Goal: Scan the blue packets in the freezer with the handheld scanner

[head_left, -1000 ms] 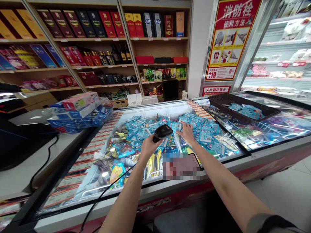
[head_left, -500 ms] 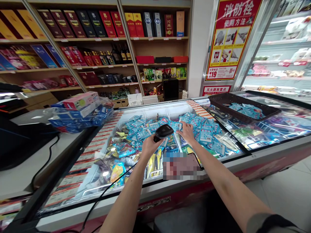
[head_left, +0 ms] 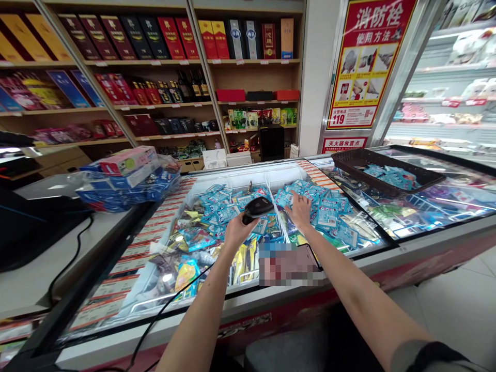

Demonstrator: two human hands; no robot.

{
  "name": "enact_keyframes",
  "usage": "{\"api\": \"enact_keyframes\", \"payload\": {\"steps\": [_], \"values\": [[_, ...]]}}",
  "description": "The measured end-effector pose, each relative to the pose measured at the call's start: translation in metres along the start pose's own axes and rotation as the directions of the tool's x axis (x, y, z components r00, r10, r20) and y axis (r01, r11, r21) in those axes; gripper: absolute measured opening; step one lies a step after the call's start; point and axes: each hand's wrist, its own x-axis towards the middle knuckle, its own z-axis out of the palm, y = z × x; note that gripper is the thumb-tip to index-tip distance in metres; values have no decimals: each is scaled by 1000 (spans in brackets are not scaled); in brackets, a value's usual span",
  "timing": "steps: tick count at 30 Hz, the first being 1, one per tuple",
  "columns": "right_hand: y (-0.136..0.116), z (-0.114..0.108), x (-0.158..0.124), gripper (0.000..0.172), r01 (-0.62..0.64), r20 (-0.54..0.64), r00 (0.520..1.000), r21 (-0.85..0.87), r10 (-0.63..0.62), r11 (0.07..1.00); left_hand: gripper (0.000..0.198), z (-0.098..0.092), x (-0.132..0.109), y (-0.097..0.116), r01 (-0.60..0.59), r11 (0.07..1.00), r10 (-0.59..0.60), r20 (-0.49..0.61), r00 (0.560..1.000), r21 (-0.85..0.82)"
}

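Note:
My left hand (head_left: 238, 231) is closed around the handle of a black barcode scanner (head_left: 259, 207), its head pointing right above the glass top. My right hand (head_left: 299, 211) rests over the right-hand pile of blue packets (head_left: 328, 216), thumb and fingers apart. A blue packet (head_left: 284, 198) lies just beside its fingertips. Another spread of blue packets (head_left: 228, 213) lies left of and behind the scanner. Below my right hand, a phone (head_left: 308, 256) lies at the freezer's front edge, its screen mostly blurred out.
The glass-topped chest freezer (head_left: 155, 289) holds bagged goods. A black tray (head_left: 422, 182) with more blue packets stands at right. Plastic-wrapped boxes (head_left: 127, 181) sit at left. The scanner's cable (head_left: 166, 305) runs past my left forearm. Stocked shelves (head_left: 155, 62) stand behind.
My right hand has moved slightly right, from a blue packet near the scanner to the right-hand pile, and that packet is now left there. The scanner has shifted slightly left.

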Motion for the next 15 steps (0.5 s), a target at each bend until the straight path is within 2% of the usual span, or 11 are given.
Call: {"api": "enact_keyframes", "payload": {"steps": [3,6,10,15], "values": [[-2,-6,-1,40,-28,-75,997,-72,23,997,55,-3,3,-3,-13,999,14,-23,1000,32],[-4,-8,0,21,48,-27,998,-116,-52,992,55,-7,6,-8,-15,997,19,-52,998,74],[-6,-6,1,28,139,103,987,-144,-125,980,55,-10,10,-13,1,1000,0,-41,999,24],[-9,-3,0,33,186,99,980,-146,-173,972,57,-9,12,-17,9,1000,-9,-54,998,0]]}}
